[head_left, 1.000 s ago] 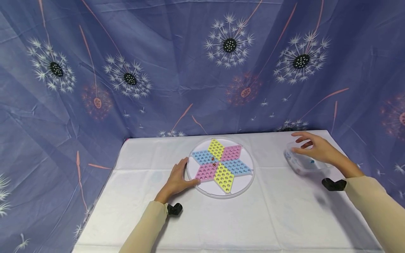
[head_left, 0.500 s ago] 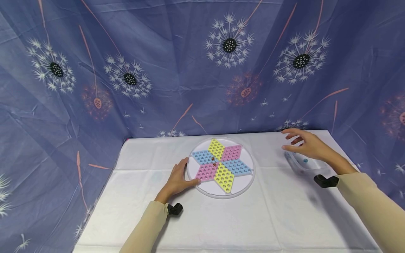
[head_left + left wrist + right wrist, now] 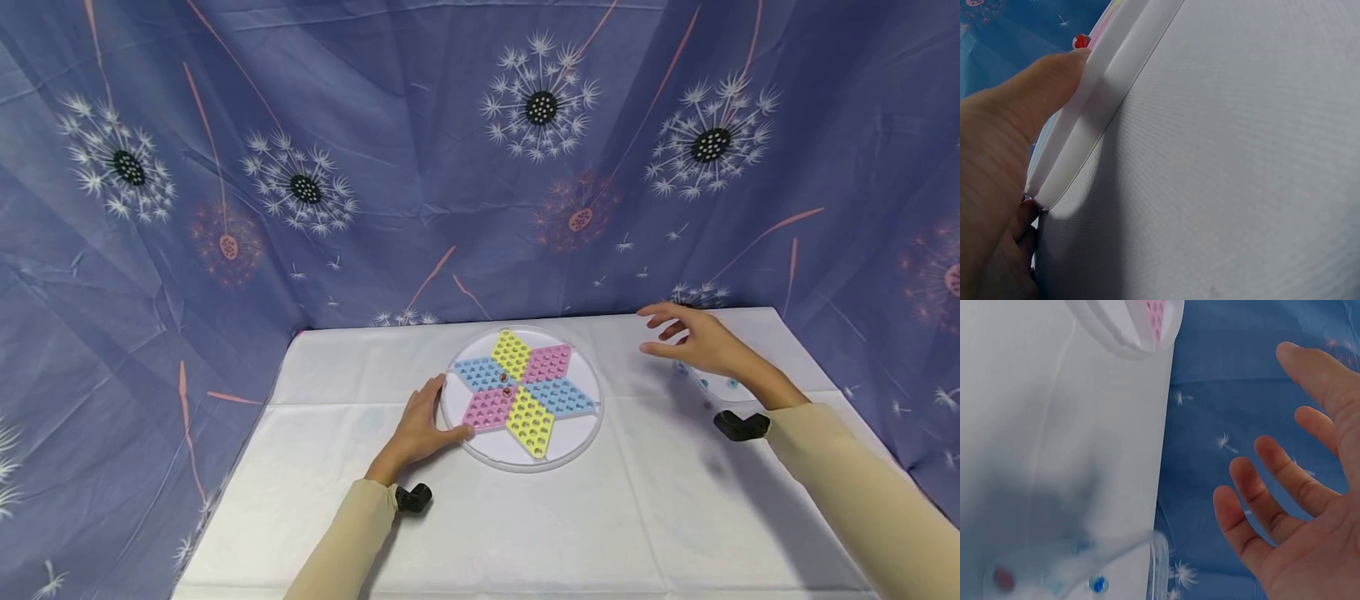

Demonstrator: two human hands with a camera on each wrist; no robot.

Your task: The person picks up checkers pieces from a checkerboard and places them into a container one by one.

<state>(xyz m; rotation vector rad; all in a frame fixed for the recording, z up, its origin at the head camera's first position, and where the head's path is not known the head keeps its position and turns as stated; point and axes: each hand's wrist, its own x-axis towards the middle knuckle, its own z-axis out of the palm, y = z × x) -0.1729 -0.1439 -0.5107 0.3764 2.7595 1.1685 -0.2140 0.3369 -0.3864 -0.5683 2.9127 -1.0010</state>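
A round white Chinese checkers board (image 3: 472, 450) carries a star of yellow, pink and blue hole fields. Two reddish marbles sit near its centre; one marble (image 3: 1081, 41) shows red beyond the rim in the left wrist view. My left hand (image 3: 422, 427) rests against the board's left edge, thumb and fingers spread along the rim. Over at the right, my right hand (image 3: 701, 340) is raised in the air, fingers apart, with nothing visible between them. Partly hidden beneath it stands a clear plastic box (image 3: 1159, 562) holding several marbles, among them a blue marble (image 3: 1099, 584).
A white cloth (image 3: 570, 525) covers the table. Behind it hangs a blue curtain (image 3: 420, 167) printed with dandelions, close to the table's far edge. A small black device (image 3: 414, 497) sits at the left wrist, and another black device (image 3: 741, 426) at the right.
My right hand has moved left from over the clear box, fingers still spread, toward the board. The left hand and the board have stayed in place.
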